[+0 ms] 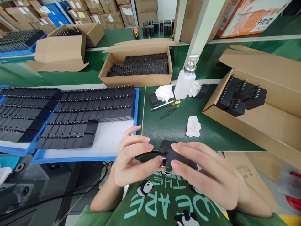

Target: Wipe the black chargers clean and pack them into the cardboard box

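While held at chest | black adapter [175, 155] between left hand [131, 163] and right hand [207, 175] | both gripping

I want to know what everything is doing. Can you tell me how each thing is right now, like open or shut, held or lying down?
black adapter: held by both hands
left hand: gripping the adapter
right hand: gripping the adapter
blue tray: partly filled with adapter rows
middle cardboard box: open, filled with adapters
right cardboard box: open, few adapters inside
dispenser bottle: upright, capped
tweezers: lying flat
white wipe: lying loose on the table
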`<state>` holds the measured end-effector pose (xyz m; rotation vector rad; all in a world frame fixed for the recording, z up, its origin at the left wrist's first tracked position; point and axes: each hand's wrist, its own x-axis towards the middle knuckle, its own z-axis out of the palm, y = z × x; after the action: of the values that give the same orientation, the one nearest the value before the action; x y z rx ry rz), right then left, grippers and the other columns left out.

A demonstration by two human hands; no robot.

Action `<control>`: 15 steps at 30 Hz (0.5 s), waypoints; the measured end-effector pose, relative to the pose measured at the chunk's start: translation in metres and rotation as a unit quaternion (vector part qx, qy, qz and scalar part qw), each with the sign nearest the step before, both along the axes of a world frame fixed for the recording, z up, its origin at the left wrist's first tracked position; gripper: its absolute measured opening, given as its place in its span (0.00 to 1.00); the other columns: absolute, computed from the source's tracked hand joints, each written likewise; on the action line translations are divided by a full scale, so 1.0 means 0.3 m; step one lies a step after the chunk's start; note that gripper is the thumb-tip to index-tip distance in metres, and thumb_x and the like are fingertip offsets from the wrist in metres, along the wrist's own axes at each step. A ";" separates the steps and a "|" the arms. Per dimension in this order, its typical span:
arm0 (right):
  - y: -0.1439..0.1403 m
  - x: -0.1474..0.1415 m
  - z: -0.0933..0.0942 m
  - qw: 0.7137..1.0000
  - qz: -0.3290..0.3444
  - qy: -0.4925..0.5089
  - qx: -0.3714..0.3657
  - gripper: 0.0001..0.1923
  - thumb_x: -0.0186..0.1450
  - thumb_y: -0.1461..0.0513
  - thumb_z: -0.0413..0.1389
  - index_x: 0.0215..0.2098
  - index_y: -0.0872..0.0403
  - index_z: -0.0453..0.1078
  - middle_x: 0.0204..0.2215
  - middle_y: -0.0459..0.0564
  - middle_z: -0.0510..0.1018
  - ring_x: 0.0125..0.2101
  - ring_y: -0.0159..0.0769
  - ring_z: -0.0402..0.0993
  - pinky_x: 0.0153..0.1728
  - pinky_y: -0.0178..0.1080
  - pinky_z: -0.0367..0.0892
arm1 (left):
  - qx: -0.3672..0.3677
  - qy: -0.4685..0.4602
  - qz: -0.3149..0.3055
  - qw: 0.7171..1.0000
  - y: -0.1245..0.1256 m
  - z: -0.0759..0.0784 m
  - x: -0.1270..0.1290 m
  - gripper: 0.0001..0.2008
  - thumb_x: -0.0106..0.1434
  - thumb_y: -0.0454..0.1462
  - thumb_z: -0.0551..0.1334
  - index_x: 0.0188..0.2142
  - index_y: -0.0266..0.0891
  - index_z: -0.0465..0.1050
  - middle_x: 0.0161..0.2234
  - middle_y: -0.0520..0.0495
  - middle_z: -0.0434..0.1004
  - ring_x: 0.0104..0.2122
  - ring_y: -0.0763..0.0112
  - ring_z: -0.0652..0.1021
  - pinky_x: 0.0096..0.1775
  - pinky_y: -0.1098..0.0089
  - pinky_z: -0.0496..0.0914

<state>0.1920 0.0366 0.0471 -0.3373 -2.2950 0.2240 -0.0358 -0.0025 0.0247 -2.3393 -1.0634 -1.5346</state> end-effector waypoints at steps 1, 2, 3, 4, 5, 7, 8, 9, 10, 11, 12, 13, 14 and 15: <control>0.000 0.000 -0.001 1.000 0.000 0.006 0.006 0.13 0.66 0.72 0.53 0.49 0.62 0.71 0.45 0.65 0.77 0.49 0.45 0.75 0.42 0.46 0.79 | -0.002 0.000 0.000 1.000 0.000 0.001 0.000 0.03 0.60 0.32 0.69 0.33 0.43 0.77 0.39 0.49 0.69 0.42 0.65 0.74 0.52 0.46 0.75; 0.000 0.001 -0.001 1.000 0.003 0.012 0.012 0.13 0.66 0.72 0.53 0.49 0.63 0.71 0.45 0.65 0.77 0.49 0.45 0.75 0.42 0.46 0.79 | -0.004 0.000 0.000 1.000 0.000 0.001 0.000 0.04 0.60 0.32 0.69 0.33 0.42 0.77 0.39 0.49 0.69 0.42 0.66 0.74 0.52 0.46 0.75; -0.001 0.001 0.002 1.000 0.005 0.012 0.013 0.13 0.66 0.72 0.54 0.49 0.63 0.71 0.45 0.66 0.77 0.49 0.45 0.75 0.42 0.46 0.79 | -0.006 0.000 -0.001 1.000 0.000 0.002 0.000 0.04 0.60 0.32 0.69 0.33 0.42 0.77 0.39 0.49 0.69 0.42 0.66 0.74 0.52 0.46 0.75; -0.001 0.002 0.006 1.000 0.006 0.004 0.010 0.13 0.66 0.73 0.54 0.48 0.63 0.71 0.45 0.66 0.77 0.49 0.46 0.75 0.42 0.46 0.79 | -0.007 0.000 -0.002 1.000 -0.001 0.002 0.000 0.03 0.60 0.32 0.69 0.33 0.42 0.77 0.39 0.49 0.69 0.42 0.66 0.74 0.52 0.46 0.75; -0.001 0.003 0.011 1.000 0.006 -0.004 0.004 0.13 0.65 0.73 0.54 0.48 0.63 0.71 0.44 0.66 0.77 0.48 0.46 0.75 0.42 0.46 0.79 | -0.008 0.001 -0.002 1.000 -0.001 0.002 0.000 0.03 0.60 0.32 0.69 0.33 0.42 0.77 0.39 0.49 0.69 0.42 0.66 0.74 0.52 0.46 0.75; -0.003 0.004 0.017 1.000 0.004 -0.021 -0.007 0.13 0.65 0.73 0.54 0.47 0.63 0.71 0.44 0.66 0.78 0.48 0.46 0.76 0.43 0.46 0.79 | -0.010 0.001 -0.001 1.000 -0.003 0.000 0.000 0.03 0.61 0.33 0.68 0.33 0.42 0.77 0.39 0.49 0.69 0.42 0.66 0.74 0.51 0.46 0.76; -0.003 0.005 0.015 1.000 0.002 -0.022 -0.008 0.13 0.65 0.74 0.54 0.48 0.63 0.71 0.44 0.66 0.78 0.49 0.46 0.76 0.43 0.45 0.79 | -0.009 0.000 0.000 1.000 -0.003 0.000 0.000 0.03 0.61 0.33 0.68 0.32 0.42 0.77 0.39 0.49 0.69 0.41 0.66 0.74 0.51 0.46 0.76; -0.004 0.005 0.011 1.000 -0.001 -0.015 -0.006 0.14 0.65 0.73 0.54 0.48 0.63 0.71 0.45 0.66 0.77 0.49 0.45 0.75 0.42 0.45 0.79 | -0.009 -0.001 0.001 1.000 -0.004 -0.001 0.000 0.03 0.61 0.33 0.68 0.32 0.42 0.77 0.38 0.49 0.69 0.41 0.66 0.74 0.51 0.46 0.76; -0.004 0.006 0.004 1.000 -0.002 -0.006 -0.001 0.14 0.65 0.73 0.54 0.49 0.62 0.71 0.45 0.65 0.77 0.50 0.45 0.75 0.42 0.44 0.79 | -0.009 -0.002 0.002 1.000 -0.005 -0.001 0.000 0.03 0.61 0.33 0.68 0.32 0.42 0.77 0.38 0.50 0.69 0.41 0.67 0.74 0.51 0.46 0.76; -0.004 0.006 -0.003 1.000 -0.003 0.003 0.005 0.15 0.65 0.73 0.54 0.49 0.62 0.71 0.46 0.65 0.77 0.51 0.45 0.75 0.42 0.44 0.79 | -0.011 -0.001 0.004 1.000 -0.005 0.000 0.000 0.03 0.61 0.33 0.68 0.32 0.43 0.77 0.38 0.50 0.69 0.41 0.67 0.74 0.52 0.47 0.76; -0.004 0.006 -0.010 1.000 -0.002 0.010 0.010 0.15 0.65 0.73 0.54 0.50 0.62 0.71 0.46 0.66 0.77 0.51 0.45 0.74 0.42 0.44 0.79 | -0.012 0.000 0.006 1.000 -0.005 0.000 0.000 0.03 0.61 0.33 0.68 0.32 0.43 0.77 0.38 0.50 0.69 0.41 0.67 0.74 0.52 0.47 0.76; -0.004 0.005 -0.014 1.000 -0.003 0.016 0.013 0.16 0.65 0.73 0.53 0.50 0.62 0.70 0.46 0.66 0.77 0.51 0.45 0.74 0.43 0.44 0.79 | -0.014 0.001 0.008 1.000 -0.005 0.001 0.001 0.03 0.62 0.34 0.68 0.32 0.43 0.77 0.38 0.50 0.69 0.41 0.68 0.74 0.52 0.48 0.76; -0.003 0.005 -0.016 1.000 -0.003 0.013 0.010 0.16 0.65 0.74 0.53 0.50 0.62 0.70 0.46 0.66 0.77 0.51 0.45 0.74 0.43 0.44 0.79 | -0.014 0.002 0.008 1.000 -0.004 0.003 0.001 0.02 0.62 0.34 0.68 0.32 0.43 0.77 0.38 0.50 0.69 0.41 0.67 0.74 0.52 0.48 0.76; -0.003 0.004 -0.015 1.000 -0.003 0.002 0.004 0.15 0.64 0.74 0.53 0.49 0.62 0.70 0.45 0.66 0.77 0.51 0.45 0.75 0.43 0.44 0.79 | -0.013 0.003 0.005 1.000 -0.004 0.004 0.001 0.02 0.62 0.34 0.67 0.33 0.42 0.77 0.38 0.49 0.69 0.41 0.67 0.74 0.52 0.48 0.76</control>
<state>0.1932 0.0357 0.0427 -0.3386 -2.2892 0.2114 -0.0355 -0.0037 0.0260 -2.3495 -1.0994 -1.5196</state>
